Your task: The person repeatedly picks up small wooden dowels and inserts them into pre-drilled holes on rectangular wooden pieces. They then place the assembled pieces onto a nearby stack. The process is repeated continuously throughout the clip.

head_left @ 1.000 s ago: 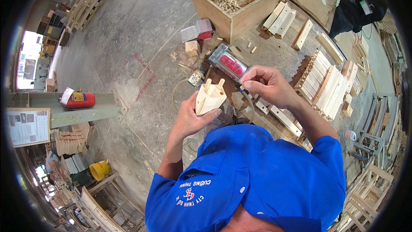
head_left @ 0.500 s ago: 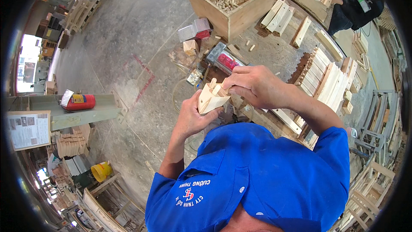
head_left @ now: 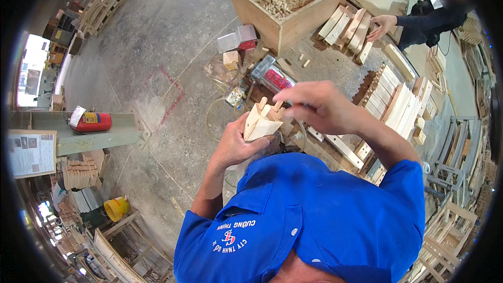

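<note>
My left hand (head_left: 238, 141) is closed around a short pale wooden block (head_left: 262, 127), held up in front of my chest. Dowels stick up from its top end: one dowel (head_left: 262, 102) at the left, another (head_left: 277, 105) beside my right fingertips. Just right of the block is my right hand (head_left: 314, 106), a little blurred, with thumb and forefinger apart. Nothing shows between those fingers. Beyond the hands lies a machine with a red-filled clear box (head_left: 276, 78).
An open plywood bin (head_left: 283, 23) of loose dowels stands beyond. Wooden strips (head_left: 393, 97) lie in rows on the right. A co-worker's hand (head_left: 383, 26) reaches over more wood pieces. A red fire extinguisher (head_left: 93, 122) rests on a beam at the left.
My right hand has come off the dowel at the block's top, its fingers spreading. The co-worker's arm now stretches over the wood pieces, where more of them lie together.
</note>
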`<state>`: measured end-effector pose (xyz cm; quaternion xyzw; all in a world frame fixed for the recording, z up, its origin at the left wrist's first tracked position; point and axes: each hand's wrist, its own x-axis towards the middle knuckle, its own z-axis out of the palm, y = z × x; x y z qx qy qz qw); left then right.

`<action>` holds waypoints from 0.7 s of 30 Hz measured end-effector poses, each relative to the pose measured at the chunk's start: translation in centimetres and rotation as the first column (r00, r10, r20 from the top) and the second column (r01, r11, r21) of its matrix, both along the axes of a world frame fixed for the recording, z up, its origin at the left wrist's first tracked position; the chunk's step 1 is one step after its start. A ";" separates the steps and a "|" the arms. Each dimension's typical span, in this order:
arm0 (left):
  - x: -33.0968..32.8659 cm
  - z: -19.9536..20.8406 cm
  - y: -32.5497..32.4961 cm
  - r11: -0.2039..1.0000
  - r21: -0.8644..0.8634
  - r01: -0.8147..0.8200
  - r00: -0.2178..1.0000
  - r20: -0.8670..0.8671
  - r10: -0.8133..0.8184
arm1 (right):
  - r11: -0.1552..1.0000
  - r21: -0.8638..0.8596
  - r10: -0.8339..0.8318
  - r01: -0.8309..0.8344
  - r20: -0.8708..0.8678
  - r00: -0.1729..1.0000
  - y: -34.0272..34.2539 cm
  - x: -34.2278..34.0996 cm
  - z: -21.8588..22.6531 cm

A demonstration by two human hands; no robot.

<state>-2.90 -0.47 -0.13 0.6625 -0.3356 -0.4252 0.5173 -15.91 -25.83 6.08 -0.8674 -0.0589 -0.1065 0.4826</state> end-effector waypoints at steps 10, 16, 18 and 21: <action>2.9 -1.2 -0.2 0.966 -0.241 -0.092 0.966 -0.258 0.028 | 0.735 0.643 0.063 0.215 -0.381 0.923 2.0 -0.8 -7.0; 2.0 -0.8 -3.0 0.858 -0.431 -0.279 0.860 -0.510 0.024 | 0.966 0.257 0.067 -0.041 -0.091 0.994 7.1 0.1 -8.8; 1.5 -0.2 -4.1 0.828 -0.446 -0.340 0.819 -0.574 0.027 | 0.946 0.324 0.063 0.010 -0.214 0.975 7.6 0.4 -9.0; 1.6 -0.1 -4.8 0.792 -0.452 -0.410 0.809 -0.582 0.086 | 0.967 0.247 0.010 0.056 -0.260 0.965 7.1 1.1 -8.6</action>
